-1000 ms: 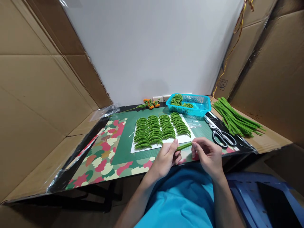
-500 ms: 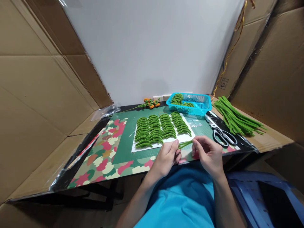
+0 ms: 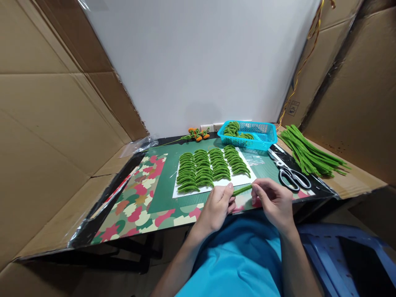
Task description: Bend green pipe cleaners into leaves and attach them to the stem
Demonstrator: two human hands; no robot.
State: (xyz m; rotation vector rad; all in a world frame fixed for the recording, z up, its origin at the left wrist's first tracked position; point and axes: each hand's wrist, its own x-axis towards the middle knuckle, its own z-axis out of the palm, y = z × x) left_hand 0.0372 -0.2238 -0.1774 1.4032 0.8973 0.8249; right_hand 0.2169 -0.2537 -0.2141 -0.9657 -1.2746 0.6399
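A short green pipe cleaner (image 3: 243,190) stretches between my two hands just above the table's front edge. My left hand (image 3: 217,203) pinches its left end between thumb and fingers. At the other end, my right hand (image 3: 272,202) is closed on it with the fingertips. Beyond my hands lies a white sheet (image 3: 237,179) bearing rows of curved green pipe cleaner pieces (image 3: 203,168) in several columns. Black-handled scissors (image 3: 291,175) rest to the right of my right hand.
A blue plastic basket (image 3: 265,143) holding green pieces stands at the back. A bundle of long green pipe cleaners (image 3: 312,152) lies far right. Orange flowers on green stems (image 3: 198,134) lie at the back. Cardboard walls (image 3: 55,123) flank the table; a blue plastic stool (image 3: 328,247) is at lower right.
Between my hands, the green strands that looked slightly parted now appear as one thicker straight strand. My hands have barely moved; the view has shifted slightly.
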